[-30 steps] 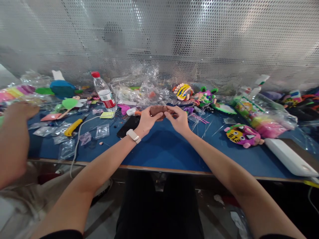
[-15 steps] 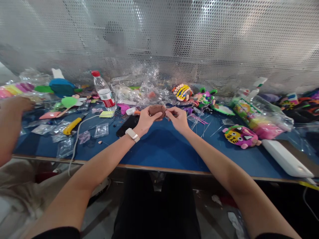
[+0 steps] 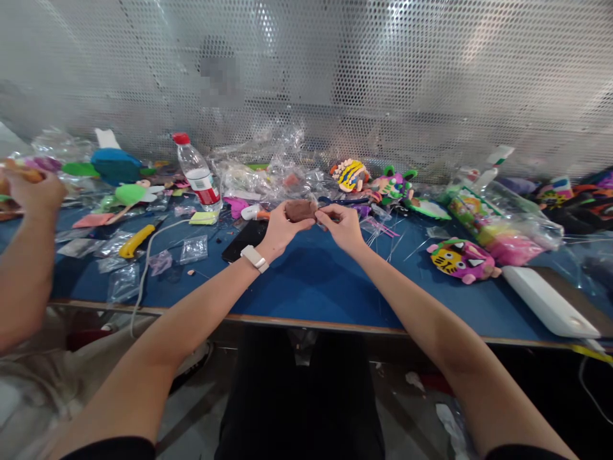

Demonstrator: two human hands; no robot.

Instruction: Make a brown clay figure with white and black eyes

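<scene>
Left hand [image 3: 280, 229] and right hand [image 3: 343, 228] meet out in front, fingers [image 3: 328, 219] pinched close together.

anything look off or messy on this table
Nothing spilled or broken. Clear wrappers lie strewn over the left of the blue table, and a white cable hangs off its front edge. Left hand and right hand pinch a brown clay lump.

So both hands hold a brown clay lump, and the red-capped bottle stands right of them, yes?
No: the head view shows the red-capped bottle left of them. The left hand and right hand do hold the brown clay lump.
</scene>
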